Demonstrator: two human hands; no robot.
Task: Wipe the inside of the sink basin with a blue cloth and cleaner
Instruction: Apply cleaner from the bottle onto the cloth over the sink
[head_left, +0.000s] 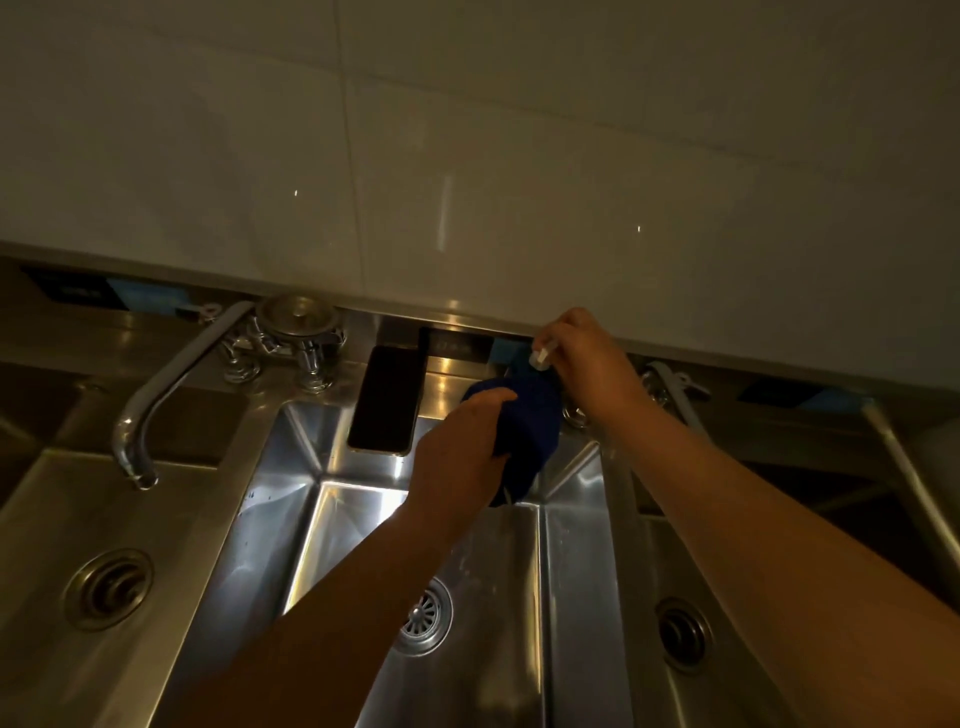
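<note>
Over the back rim of the middle sink basin (363, 519), both hands meet around the blue cloth (530, 431), which hangs bunched above the far right corner of that basin, its lower tail drooping toward the steel wall without clearly touching it. The left hand (462, 457) has its grip closed around the cloth's left side, fingers wrapped into the folds. The right hand (582, 358) is curled shut at the top of the bundle, pinching a small white piece (540, 358) that may be the nozzle of a cleaner bottle; the bottle itself, if it is one, is hidden behind the cloth, so I cannot tell what the fingers enclose. The cloth looks light, soft and limp, so it should fold to any shape and offers no stiff edge; it is best taken as a wad in the palm, so that a flat pad can be pressed on the steel. If wetted with cleaner it would likely grow heavier and cling. The basin is polished steel, hard and probably slick where wet, with a round drain (423, 616) at its floor. A dark flat phone-like slab (387, 400) leans on the back ledge just left of the cloth, and a curved faucet (171, 384) stands further left. No brand or writing can be read; the dark labels under the wall edge are too dim.
</note>
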